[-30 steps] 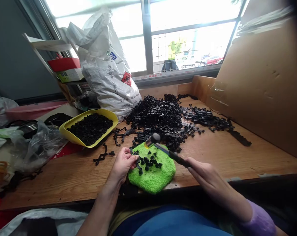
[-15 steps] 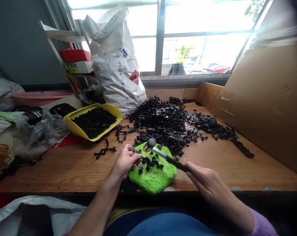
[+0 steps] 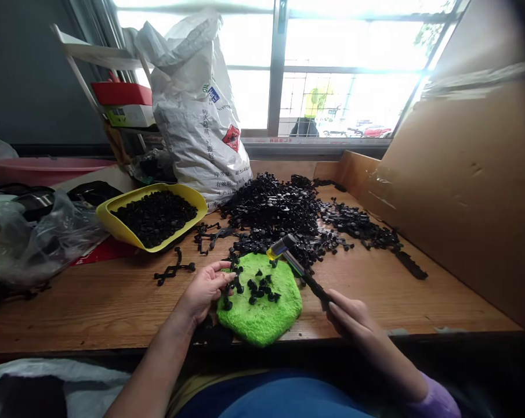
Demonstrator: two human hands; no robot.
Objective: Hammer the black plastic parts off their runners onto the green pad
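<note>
My left hand (image 3: 210,285) pinches a black plastic part with knobbed ends (image 3: 228,302) at the left edge of a bright green fuzzy pad (image 3: 262,322). My right hand (image 3: 347,313) is wrapped round the dark handle of a small hammer (image 3: 297,264). The hammer's head has one black end and one yellow end, and it hangs over the back of the pad. Several loose black pieces (image 3: 262,287) lie on the middle of the pad, apart from both hands.
A big heap of black plastic parts (image 3: 275,209) lies behind the pad. A yellow scoop-shaped tray (image 3: 151,248) full of small black pieces stands at left, before a white woven sack (image 3: 196,128). A cardboard sheet (image 3: 466,191) walls off the right side of the wooden table (image 3: 114,307).
The hammer head has lifted and shifted away from the left hand. My left hand's part now sits at the pad's left edge. The whole view has shifted slightly.
</note>
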